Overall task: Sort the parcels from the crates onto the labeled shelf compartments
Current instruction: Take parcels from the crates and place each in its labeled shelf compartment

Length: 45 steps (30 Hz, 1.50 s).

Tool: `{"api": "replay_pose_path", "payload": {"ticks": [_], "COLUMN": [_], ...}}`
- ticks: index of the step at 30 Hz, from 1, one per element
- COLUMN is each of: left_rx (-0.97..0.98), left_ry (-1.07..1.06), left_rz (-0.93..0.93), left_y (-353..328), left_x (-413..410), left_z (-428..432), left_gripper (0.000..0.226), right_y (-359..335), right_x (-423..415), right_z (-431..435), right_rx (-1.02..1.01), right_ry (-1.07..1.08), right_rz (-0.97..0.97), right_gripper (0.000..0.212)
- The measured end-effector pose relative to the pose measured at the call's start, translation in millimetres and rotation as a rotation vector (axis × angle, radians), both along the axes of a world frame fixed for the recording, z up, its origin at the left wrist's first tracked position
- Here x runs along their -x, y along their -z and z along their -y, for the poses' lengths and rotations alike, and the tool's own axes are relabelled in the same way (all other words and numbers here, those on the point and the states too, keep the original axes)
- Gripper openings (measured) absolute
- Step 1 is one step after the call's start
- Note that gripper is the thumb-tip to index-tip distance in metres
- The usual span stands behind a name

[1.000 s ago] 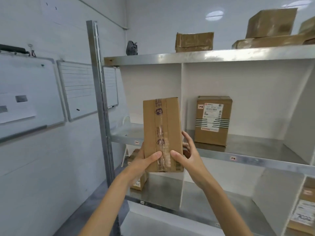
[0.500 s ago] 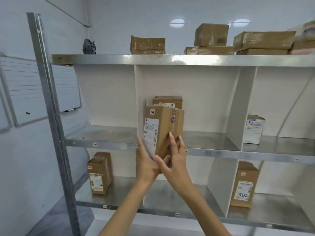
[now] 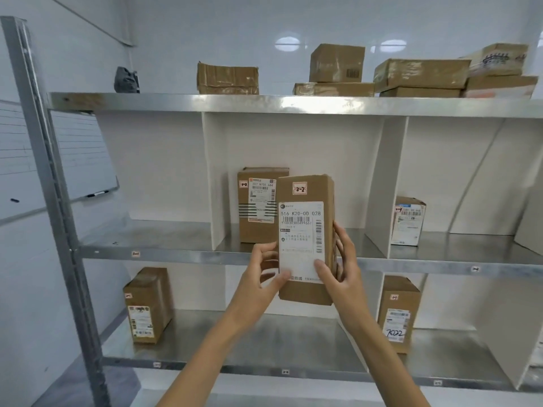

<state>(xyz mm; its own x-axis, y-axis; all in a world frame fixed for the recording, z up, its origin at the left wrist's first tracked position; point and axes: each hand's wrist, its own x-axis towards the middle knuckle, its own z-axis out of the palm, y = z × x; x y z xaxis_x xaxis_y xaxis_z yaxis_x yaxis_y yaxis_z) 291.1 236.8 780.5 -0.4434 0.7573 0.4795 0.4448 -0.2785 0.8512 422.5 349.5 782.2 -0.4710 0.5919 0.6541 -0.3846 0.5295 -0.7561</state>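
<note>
Cardboard parcel (image 3: 305, 230) is held upright before the shelf (image 3: 176, 255), its lower end pinched by the left hand (image 3: 261, 277) and clasped round its side by the right hand (image 3: 343, 274), seemingly so that the 2-2 tag (image 3: 300, 188) above the grip can be read for sorting.

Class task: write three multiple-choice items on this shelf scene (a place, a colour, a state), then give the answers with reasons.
1. Where does the parcel tagged 1-2 stand? A top shelf; B middle shelf; C floor.
2. What colour is the big label on the held parcel? A green; B black; C white.
3. How is the held parcel? A upright, gripped; B flat on a shelf; C torn open.
Answers: B, it stands in that shelf's centre compartment; C, the label is white with black print; A, the left hand and right hand grip it upright.
</note>
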Motion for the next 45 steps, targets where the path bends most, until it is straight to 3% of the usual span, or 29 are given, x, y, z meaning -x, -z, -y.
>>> {"api": "replay_pose_path", "payload": {"ticks": [3,9,28,31,37,45], "left_rx": [-0.005,-0.013,0.010,0.030,0.105,0.271], "left_ry": [-0.022,-0.016,0.030,0.024,-0.008,-0.079], "left_rz": [0.061,0.029,0.038,0.038,0.058,0.106], "left_y": [1,-4,8,11,29,82], "left_x": [-2,-6,-13,-12,-14,-21], "left_z": [-5,-8,-24,-24,-20,-23], "left_gripper": [0.039,0.067,0.057,0.058,0.084,0.069], "right_y": [4,8,19,24,46,106], "right_x": [-3,-13,-25,-24,-22,-20], "right_z": [-3,-11,-25,-27,-32,-36], "right_rx": [0.065,0.109,0.123,0.126,0.133,0.257], "right_ry": [-0.072,-0.106,-0.113,-0.112,-0.143,-0.205], "right_rz": [-0.047,-0.074,-0.025,-0.005,0.096,0.281], "right_gripper": [0.068,0.068,0.068,0.068,0.063,0.060]}}
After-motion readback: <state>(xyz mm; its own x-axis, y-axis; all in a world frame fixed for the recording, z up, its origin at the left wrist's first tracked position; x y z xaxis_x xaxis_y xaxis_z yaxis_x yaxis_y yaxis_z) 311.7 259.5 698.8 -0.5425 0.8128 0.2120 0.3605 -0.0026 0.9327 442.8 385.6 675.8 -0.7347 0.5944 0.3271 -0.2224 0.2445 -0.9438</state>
